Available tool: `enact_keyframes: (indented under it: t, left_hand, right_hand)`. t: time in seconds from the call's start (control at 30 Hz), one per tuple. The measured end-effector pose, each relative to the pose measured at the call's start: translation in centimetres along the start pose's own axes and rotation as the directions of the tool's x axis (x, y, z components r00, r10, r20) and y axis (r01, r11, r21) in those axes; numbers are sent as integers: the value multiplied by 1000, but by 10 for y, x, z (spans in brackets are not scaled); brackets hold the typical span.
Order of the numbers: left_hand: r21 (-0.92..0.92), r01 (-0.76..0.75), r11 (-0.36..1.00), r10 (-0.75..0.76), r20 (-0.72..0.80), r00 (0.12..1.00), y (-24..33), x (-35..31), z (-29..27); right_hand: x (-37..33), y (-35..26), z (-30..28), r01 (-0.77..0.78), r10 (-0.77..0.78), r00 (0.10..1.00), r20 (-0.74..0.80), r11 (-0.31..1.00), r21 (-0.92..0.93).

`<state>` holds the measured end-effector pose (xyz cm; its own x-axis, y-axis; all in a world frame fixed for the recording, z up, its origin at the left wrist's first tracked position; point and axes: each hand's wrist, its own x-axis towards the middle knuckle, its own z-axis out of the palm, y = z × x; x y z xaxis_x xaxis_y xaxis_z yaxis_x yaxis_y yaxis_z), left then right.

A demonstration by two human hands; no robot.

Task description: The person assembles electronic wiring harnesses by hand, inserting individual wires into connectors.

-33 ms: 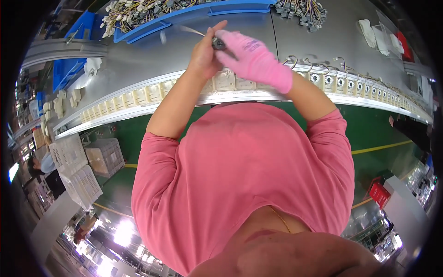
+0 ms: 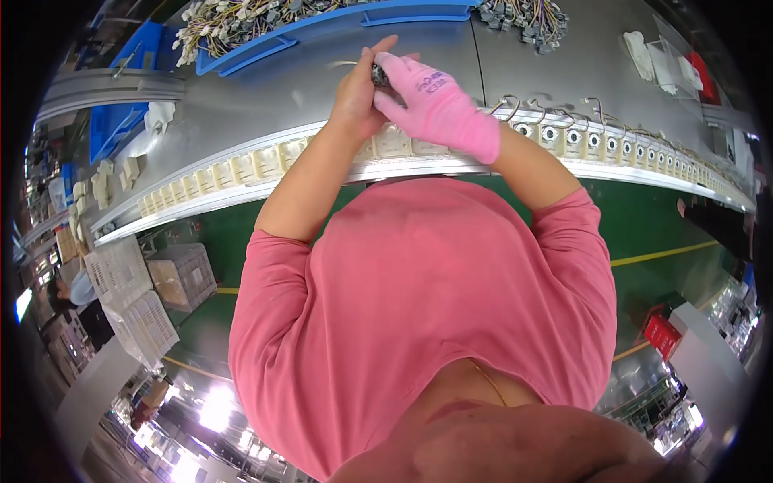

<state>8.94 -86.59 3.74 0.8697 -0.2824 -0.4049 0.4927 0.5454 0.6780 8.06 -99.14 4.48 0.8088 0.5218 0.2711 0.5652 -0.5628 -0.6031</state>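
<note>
Above the far side of the rail, both hands meet around a small dark grey rounded part (image 2: 379,76). My bare left hand (image 2: 355,98) grips it from the left, its thumb and fingers pointing away from me. In a pink glove, my right hand (image 2: 439,105) closes on the same part from the right with thumb and fingertips. A pale thin wire (image 2: 343,63) sticks out leftward past my left hand. Fingers cover much of the part, so its exact kind is unclear. Just below the hands runs a row of cream plastic housings (image 2: 241,169) in a metal rail.
Farther right, housings with dark round centres (image 2: 573,137) carry bent wires. A blue tray (image 2: 338,30) of wired connectors lies at the far side, with another wire bundle (image 2: 527,24) beside it. White gloves (image 2: 640,55) lie at the right. White crates (image 2: 133,298) stand at the left.
My gloved right hand has shifted slightly left and turned a little. The dark part shows turned differently, and less of the wire is visible at the left.
</note>
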Motion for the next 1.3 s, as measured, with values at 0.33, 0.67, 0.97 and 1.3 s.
enact_keyframes:
  t: [0.33, 0.67, 0.97, 1.3]
  left_hand:
    - [336, -137, 932, 122, 65, 990, 5, -3, -58]
    - [403, -101, 909, -55, 359, 932, 6, -28, -55]
    - [785, -538, -307, 211, 607, 766, 5, -42, -52]
    - [773, -557, -303, 271, 630, 727, -17, -41, -64]
  right_hand:
    - [-3, 0, 9, -42, 41, 995, -88, 999, -9]
    - [-20, -17, -10, -77, 62, 996, 60, 950, 303]
    - [-25, -6, 11, 79, 9, 933, 359, 970, -230]
    - [-42, -3, 27, 288, -125, 931, 343, 830, -478]
